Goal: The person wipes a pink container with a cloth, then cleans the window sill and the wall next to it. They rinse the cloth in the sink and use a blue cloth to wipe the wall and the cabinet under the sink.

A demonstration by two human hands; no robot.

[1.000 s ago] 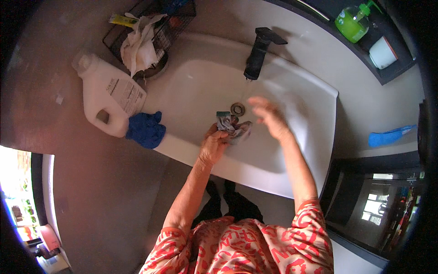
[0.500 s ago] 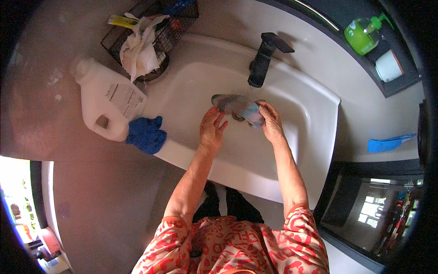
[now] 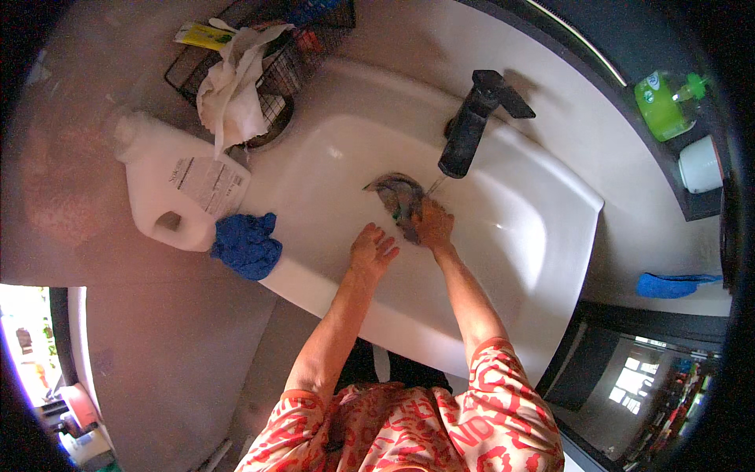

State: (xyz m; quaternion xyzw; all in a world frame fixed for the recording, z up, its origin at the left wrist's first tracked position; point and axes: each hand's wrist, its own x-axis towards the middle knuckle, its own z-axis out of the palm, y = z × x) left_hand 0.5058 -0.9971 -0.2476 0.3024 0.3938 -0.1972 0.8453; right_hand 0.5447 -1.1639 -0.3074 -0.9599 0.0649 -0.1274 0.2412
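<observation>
One white sink basin [image 3: 543, 236]. One black tap [image 3: 470, 130]. Two bare hands: left hand [image 3: 372, 252], right hand [image 3: 432, 224]. One grey wet cloth [image 3: 395, 197]. One white jug with handle [image 3: 173, 185]. Two blue cloths: one on sink edge [image 3: 246, 245], one at far right [image 3: 668, 285]. One wire basket [image 3: 267, 47]. One white rag [image 3: 232, 94]. One green pump bottle [image 3: 667, 102]. One white cup [image 3: 700, 165]. One yellow tube [image 3: 200, 35].

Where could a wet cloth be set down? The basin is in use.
Bare counter lies between the black faucet and the green bottle. It is crowded at the left, with the white jug, blue cloth and wire basket.
</observation>
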